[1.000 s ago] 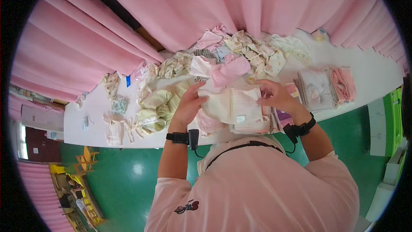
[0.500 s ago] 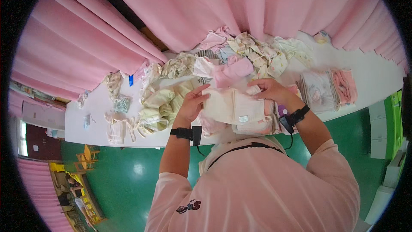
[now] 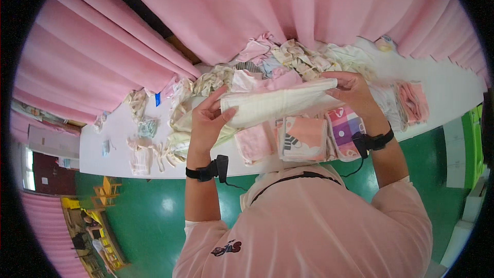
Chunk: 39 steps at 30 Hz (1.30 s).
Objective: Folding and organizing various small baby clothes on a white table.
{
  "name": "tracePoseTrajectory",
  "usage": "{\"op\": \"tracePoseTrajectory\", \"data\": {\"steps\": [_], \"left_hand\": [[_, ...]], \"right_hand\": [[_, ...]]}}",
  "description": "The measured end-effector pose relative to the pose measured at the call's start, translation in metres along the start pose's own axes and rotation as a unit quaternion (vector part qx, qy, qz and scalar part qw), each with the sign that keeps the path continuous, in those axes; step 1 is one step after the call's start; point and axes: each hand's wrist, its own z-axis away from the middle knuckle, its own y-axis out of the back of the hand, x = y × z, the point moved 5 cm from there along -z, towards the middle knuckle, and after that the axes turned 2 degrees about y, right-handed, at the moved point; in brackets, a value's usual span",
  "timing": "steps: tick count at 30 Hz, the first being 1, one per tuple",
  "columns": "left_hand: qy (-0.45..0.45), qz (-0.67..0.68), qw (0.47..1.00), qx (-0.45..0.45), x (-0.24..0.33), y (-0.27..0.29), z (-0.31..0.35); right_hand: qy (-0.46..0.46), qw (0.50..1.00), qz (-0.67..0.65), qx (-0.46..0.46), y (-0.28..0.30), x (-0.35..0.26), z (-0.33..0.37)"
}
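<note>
A cream-white cloth (image 3: 278, 104) is stretched sideways above the table between my hands. My left hand (image 3: 210, 116) pinches its left end between thumb and fingers, and my right hand (image 3: 351, 90) grips the right end the same way. Below the cloth, nearest me, lie a folded pink cloth (image 3: 254, 145), a stack of folded cloths topped by an orange one with striped socks (image 3: 304, 136), and a folded purple-and-pink checked cloth (image 3: 342, 126) beside my right wrist. Part of a pink cloth (image 3: 285, 78) shows just behind the held one.
Crumpled baby clothes (image 3: 301, 59) heap along the back of the white table (image 3: 116, 123). A pale green garment (image 3: 180, 141) lies left of my left hand. Folded salmon cloths (image 3: 411, 102) sit at the right. Pink curtains (image 3: 231, 10) hang behind the table.
The cream-white cloth has been opened out wider and lifted off the orange-topped stack. My hands have moved apart, the right one farther right and up.
</note>
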Motion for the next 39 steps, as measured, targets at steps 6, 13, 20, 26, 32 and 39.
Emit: {"op": "tracePoseTrajectory", "data": {"steps": [6, 13, 20, 26, 32, 39], "left_hand": [[-0.034, -0.079, 0.996, 0.001, -0.001, -0.001, 0.001], [-0.086, -0.115, 0.988, 0.059, -0.001, -0.004, 0.001], [-0.232, -0.242, 0.939, 0.073, 0.024, -0.016, 0.003], [-0.007, -0.079, 0.997, 0.009, -0.019, -0.036, 0.004], [0.243, 0.042, 0.968, 0.039, -0.128, -0.058, 0.034], [0.239, 0.04, 0.97, 0.006, -0.135, -0.069, 0.046]], "right_hand": [[0.011, 0.995, 0.097, 0.01, 0.008, -0.016, 0.006], [0.09, 0.962, 0.255, 0.039, 0.01, -0.025, 0.011], [0.269, 0.903, 0.327, 0.076, 0.011, -0.044, 0.013], [-0.015, 0.994, -0.071, 0.084, 0.023, 0.001, 0.027], [-0.198, 0.962, -0.121, 0.143, 0.014, 0.114, 0.073], [-0.149, 0.972, -0.141, 0.11, 0.001, 0.101, 0.094]]}}
